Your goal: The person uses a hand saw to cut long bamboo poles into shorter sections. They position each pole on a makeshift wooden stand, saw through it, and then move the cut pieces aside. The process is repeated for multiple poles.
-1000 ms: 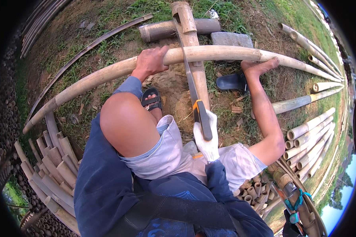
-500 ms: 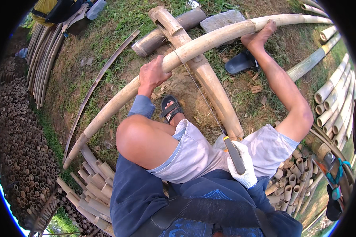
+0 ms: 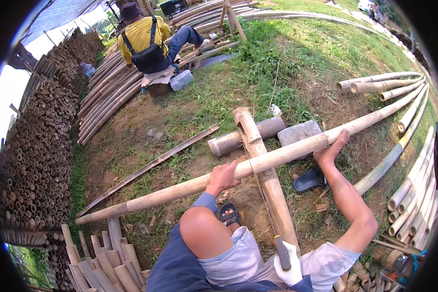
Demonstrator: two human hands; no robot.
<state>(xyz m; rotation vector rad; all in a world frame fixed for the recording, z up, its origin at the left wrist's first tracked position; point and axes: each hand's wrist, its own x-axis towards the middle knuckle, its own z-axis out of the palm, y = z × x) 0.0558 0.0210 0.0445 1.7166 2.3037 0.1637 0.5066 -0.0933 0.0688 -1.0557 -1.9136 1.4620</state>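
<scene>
Head view: bare left hand clasps long bamboo pole, fingers wrapped over top. Pole runs under that palm, slanting up to right across bamboo support. Gloved right hand, near lap, grasps dark-and-yellow handle of handsaw; blade reaches pole just right of left hand. Pole lies beyond right hand, well apart. Bare right foot rests against pole. Farther off, person in yellow shirt sits beside stacked poles.
</scene>
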